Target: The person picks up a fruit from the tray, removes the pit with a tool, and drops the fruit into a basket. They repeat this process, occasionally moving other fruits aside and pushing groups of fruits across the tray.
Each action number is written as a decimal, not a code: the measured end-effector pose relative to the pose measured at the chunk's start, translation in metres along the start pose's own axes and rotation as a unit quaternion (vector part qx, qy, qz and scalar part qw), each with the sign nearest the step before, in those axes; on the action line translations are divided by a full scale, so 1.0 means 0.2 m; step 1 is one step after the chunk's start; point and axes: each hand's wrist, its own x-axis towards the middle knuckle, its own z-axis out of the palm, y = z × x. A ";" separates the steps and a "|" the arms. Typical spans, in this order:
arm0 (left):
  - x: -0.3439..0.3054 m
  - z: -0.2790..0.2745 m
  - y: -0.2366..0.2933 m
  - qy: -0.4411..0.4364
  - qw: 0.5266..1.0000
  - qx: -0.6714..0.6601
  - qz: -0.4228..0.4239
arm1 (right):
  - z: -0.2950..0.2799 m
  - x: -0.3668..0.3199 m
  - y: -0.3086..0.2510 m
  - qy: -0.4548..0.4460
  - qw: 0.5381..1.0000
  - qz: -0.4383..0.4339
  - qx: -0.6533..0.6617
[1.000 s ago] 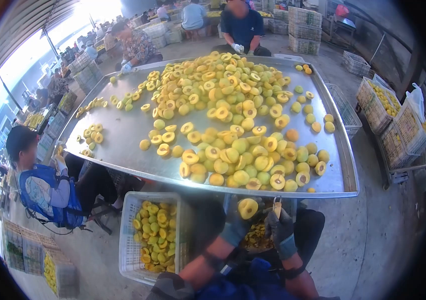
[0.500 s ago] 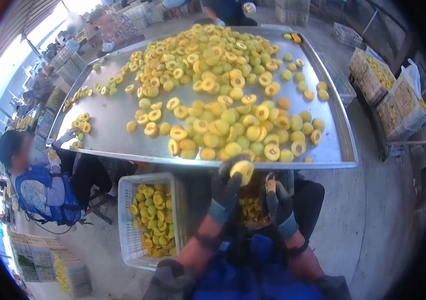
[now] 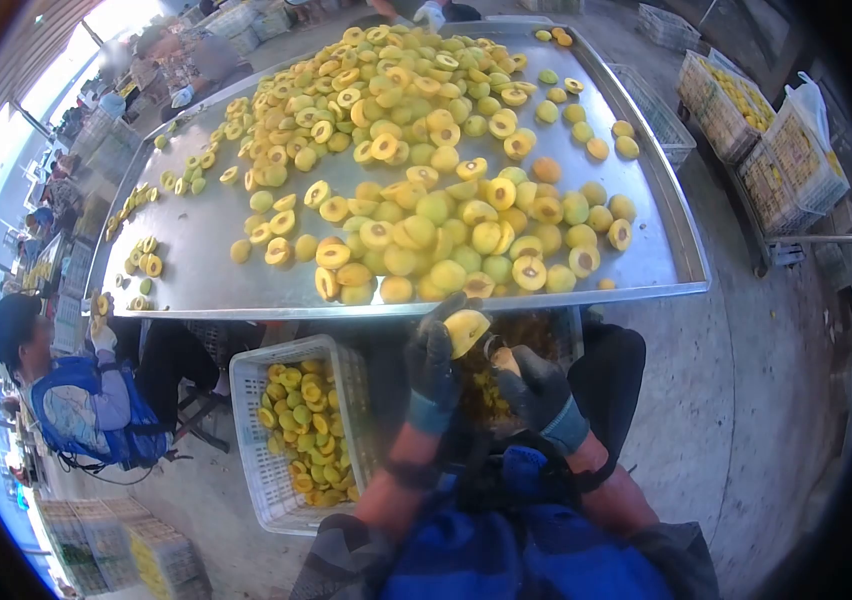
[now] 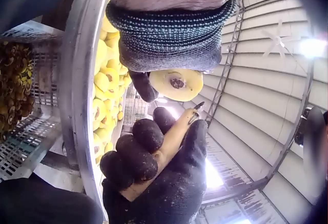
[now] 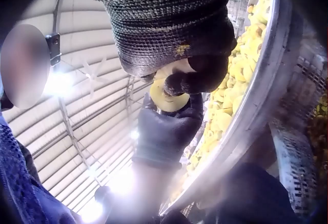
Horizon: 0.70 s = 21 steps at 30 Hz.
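Observation:
Gloved in dark grey, my left hand (image 3: pixel 431 365) holds a halved yellow fruit (image 3: pixel 465 331) near the table's front edge. The left wrist view shows the half's cut face (image 4: pixel 177 84) with a brown pit in it. My right hand (image 3: pixel 536 393), also gloved, has its fingers curled round the wooden handle (image 4: pixel 171 144) of a small tool with a dark metal tip (image 4: pixel 199 106). That tip is just beside the fruit in the left wrist view. In the right wrist view, the fruit (image 5: pixel 169 98) sits between both hands, partly covered by fingers.
A metal-rimmed table (image 3: pixel 296 312) bears a large heap of halved fruit. A white crate (image 3: pixel 246 430) of halves stands at lower left, and a bin (image 3: pixel 574 335) with brown scraps lies beneath my hands. Another person (image 3: pixel 81 390) sits at the left; stacked crates (image 3: pixel 791 190) stand at right.
My left hand has moved with the fruit half, first up and left, then slightly down. My right hand has shifted left, bringing the tool close to the fruit. The head view has tilted down.

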 end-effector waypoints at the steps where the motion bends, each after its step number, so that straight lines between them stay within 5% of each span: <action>1: 0.00 0.01 -0.01 0.010 1.000 -0.016 -0.009 | 0.01 0.01 -0.01 0.000 1.000 -0.014 -0.005; 5: -0.01 0.05 0.00 0.027 0.984 -0.163 -0.073 | 0.01 0.02 -0.02 -0.015 0.995 -0.078 -0.066; 8: -0.02 0.04 -0.02 -0.006 0.999 -0.013 -0.043 | 0.03 0.00 -0.01 -0.024 0.996 -0.031 -0.083; 9: -0.02 0.04 -0.02 0.011 0.992 -0.098 -0.076 | 0.04 0.00 0.01 -0.022 0.996 -0.001 -0.081; 11: -0.01 0.06 -0.04 0.035 0.953 -0.269 -0.137 | 0.05 0.02 0.03 -0.033 0.971 -0.127 -0.198; 12: -0.01 0.09 -0.04 0.045 0.957 -0.256 -0.127 | 0.05 0.02 0.04 -0.039 0.948 -0.187 -0.255; 15: -0.03 0.13 0.00 0.040 0.969 -0.216 -0.110 | 0.10 0.02 0.04 -0.033 0.990 -0.009 -0.137; 18: -0.05 0.14 0.03 0.021 0.997 -0.045 -0.056 | 0.08 0.04 -0.06 -0.010 0.990 -0.076 -0.120; 21: -0.05 0.14 0.04 0.049 0.991 -0.056 -0.111 | 0.11 0.04 0.00 -0.022 0.984 -0.067 -0.161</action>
